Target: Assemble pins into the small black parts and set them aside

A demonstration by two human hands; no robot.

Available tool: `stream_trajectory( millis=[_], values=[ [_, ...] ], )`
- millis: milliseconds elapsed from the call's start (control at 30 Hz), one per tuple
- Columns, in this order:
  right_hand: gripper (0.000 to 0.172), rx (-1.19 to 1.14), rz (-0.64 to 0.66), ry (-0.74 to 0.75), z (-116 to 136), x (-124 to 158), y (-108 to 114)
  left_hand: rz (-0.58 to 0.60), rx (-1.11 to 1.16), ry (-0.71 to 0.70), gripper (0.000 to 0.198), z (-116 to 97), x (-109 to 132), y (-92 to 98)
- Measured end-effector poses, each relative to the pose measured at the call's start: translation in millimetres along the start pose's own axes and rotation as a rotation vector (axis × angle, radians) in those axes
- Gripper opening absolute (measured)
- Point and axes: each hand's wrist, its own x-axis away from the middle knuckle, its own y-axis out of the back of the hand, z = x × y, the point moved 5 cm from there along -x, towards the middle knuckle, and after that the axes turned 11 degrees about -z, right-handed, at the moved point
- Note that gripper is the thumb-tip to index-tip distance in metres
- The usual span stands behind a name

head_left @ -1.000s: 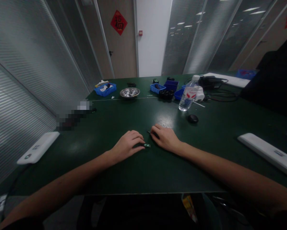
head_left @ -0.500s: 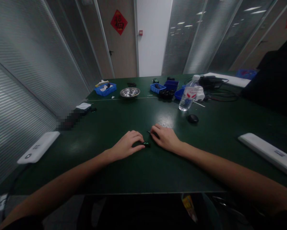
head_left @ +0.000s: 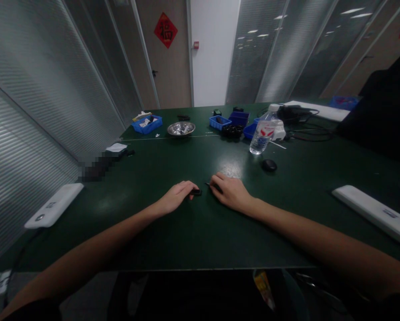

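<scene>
My left hand (head_left: 179, 195) is closed at the fingertips on a small black oblong piece (head_left: 196, 192), held low over the dark green table (head_left: 186, 240). The fingers cover part of the piece, so its kind does not show. Just to the right, my right hand (head_left: 229, 191) rests on the tabletop with curled fingers round a thin, dark, pointed tool (head_left: 207, 184). Only its tip sticks out, on the side facing the left hand, and the rest is hidden. A short gap separates the tool tip from the black piece.
Beyond my hands stand a metal bowl (head_left: 181, 129), a blue basket (head_left: 147, 124) and a smaller blue basket (head_left: 219, 122). A water bottle (head_left: 264, 130) stands near a black mouse (head_left: 269, 166). White oblong devices lie left (head_left: 55, 206) and right (head_left: 375, 215).
My left hand has shifted slightly away from me and left, turning the black piece so that its green-lit face no longer shows. My right hand has stayed in place.
</scene>
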Motion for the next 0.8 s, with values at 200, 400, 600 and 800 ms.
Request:
stream_trajectory(
  millis=[200,400,600,800],
  values=[
    [0.018,0.015,0.004,-0.009,0,-1,-1,0.003,-0.160,-0.291,0.030,-19,10,-4.5],
    [0.016,0.024,-0.018,0.004,-1,0,-3,0.046,-0.431,-0.461,0.019,-32,21,-15.3],
    [0.017,0.032,-0.021,0.004,-2,-1,-4,0.041,-0.429,-0.462,0.019,-31,19,-13.8],
    [0.017,0.022,-0.022,0.003,-1,0,-3,0.043,-0.422,-0.463,0.019,-32,20,-13.4]
  ],
)
